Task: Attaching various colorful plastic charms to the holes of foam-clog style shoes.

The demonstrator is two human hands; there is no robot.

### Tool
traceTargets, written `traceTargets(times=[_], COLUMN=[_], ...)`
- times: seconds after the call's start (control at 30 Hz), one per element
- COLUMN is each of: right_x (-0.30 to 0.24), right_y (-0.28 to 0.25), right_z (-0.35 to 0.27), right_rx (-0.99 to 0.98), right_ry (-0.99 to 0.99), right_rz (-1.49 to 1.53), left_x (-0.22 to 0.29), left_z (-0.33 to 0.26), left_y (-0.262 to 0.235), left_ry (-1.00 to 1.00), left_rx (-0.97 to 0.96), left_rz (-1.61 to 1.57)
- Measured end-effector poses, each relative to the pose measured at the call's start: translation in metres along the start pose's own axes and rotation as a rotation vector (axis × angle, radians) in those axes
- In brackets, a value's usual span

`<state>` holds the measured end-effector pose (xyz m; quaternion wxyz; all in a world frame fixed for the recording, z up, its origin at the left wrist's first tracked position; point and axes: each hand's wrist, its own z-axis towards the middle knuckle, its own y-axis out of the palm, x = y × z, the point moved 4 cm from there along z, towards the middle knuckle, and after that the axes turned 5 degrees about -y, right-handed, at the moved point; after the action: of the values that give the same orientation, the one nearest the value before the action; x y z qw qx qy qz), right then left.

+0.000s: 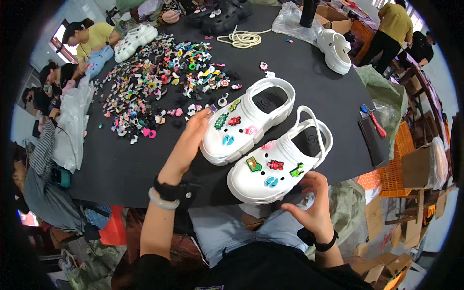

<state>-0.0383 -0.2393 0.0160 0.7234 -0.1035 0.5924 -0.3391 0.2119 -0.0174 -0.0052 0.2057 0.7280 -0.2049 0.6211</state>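
Observation:
Two white clogs with colourful shoe charms stand side by side on the black table [188, 186]. The left clog [220, 145] carries charms, among them a red figure, a pink swirl and blue flip-flops. On the right clog [246, 186] sit similar charms, and its heel strap stands raised. My left hand [188, 140] lies stretched along the outer side of the left clog, fingertips at its edge. Beside the right clog's outer side is my right hand [314, 203], thumb and fingers apart, holding nothing; whether its fingertips touch the clog I cannot tell.
A heap of loose shoe charms [159, 77] spreads over the table's left. Coiled cord [241, 39], another white clog [334, 50] and a plastic bag [292, 21] lie at the back. A dark pouch [372, 142] and red-handled tool [378, 126] are right. Other people work at left.

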Motion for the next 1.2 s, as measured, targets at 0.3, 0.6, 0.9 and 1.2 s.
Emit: traceTargets(times=[0.3,0.6,0.9,1.2], right_x=[0.015,0.042,0.064,0.074], right_y=[-0.001,-0.018,-0.001,-0.001], right_z=[-0.012,0.042,0.069,0.064], right_rx=[0.048,0.136,0.285,0.348], right_ry=[0.051,-0.017,-0.029,-0.056], right_rz=[0.253,0.329,0.601,0.676], left_x=[0.015,0.002,-0.023,-0.014], left_z=[-0.022,-0.082,-0.071,-0.058], left_y=[0.038,0.059,0.051,0.078], left_ry=[0.056,-0.001,0.127,0.352], left_rx=[0.057,0.065,0.145,0.163], left_rz=[0.289,0.307,0.149,0.255])
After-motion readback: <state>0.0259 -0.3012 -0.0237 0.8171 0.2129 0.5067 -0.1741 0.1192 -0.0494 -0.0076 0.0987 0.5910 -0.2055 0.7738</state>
